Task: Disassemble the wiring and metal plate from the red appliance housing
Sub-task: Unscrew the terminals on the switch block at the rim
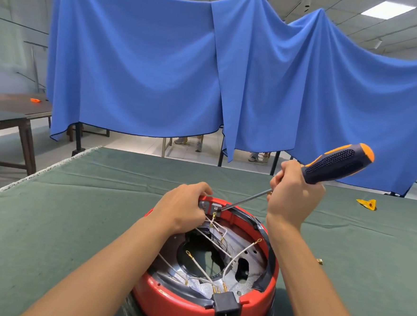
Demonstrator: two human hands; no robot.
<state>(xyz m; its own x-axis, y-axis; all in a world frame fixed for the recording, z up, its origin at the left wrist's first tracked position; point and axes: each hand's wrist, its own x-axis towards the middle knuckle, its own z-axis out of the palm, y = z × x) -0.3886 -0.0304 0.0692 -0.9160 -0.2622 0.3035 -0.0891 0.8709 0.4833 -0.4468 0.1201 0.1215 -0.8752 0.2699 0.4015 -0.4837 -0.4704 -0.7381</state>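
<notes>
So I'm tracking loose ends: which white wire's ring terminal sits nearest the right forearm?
The white wire ending at the ring terminal by the housing's right rim; the other ring terminal lies over the central opening.

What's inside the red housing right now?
Inside the red housing lie white wires with brass terminals over a metal plate with dark cutouts. A black socket sits at the near rim. The left hand covers the far-left part.

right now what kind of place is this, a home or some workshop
Likely a workshop or training hall, not a home: a worktable under green cloth, a blue curtain hung as a divider, office ceiling panel lights, and another bare table beyond.
</notes>
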